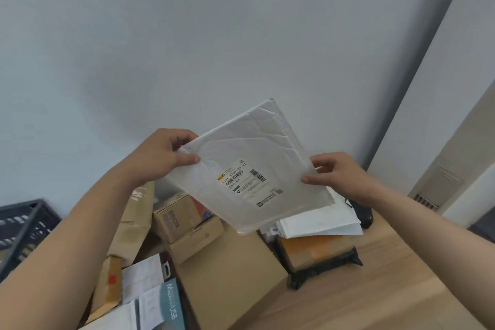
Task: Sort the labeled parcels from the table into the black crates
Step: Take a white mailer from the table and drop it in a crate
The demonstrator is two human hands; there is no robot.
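Note:
A white padded mailer [254, 147] with a printed shipping label [247, 185] is held up in the air above the table, label side facing me. My left hand [160, 155] pinches its left edge with thumb on the front. My right hand [334, 174] pinches its right edge the same way. A black crate [24, 225] stands at the far left, partly cut off by my left forearm.
Below lie many parcels on the wooden table [375, 289]: brown cardboard boxes [187, 222], a large flat box [227, 270], a black bag around an orange parcel [321, 257], white mailers [318, 222], and a USB-labelled package [171, 303]. A grey wall rises behind.

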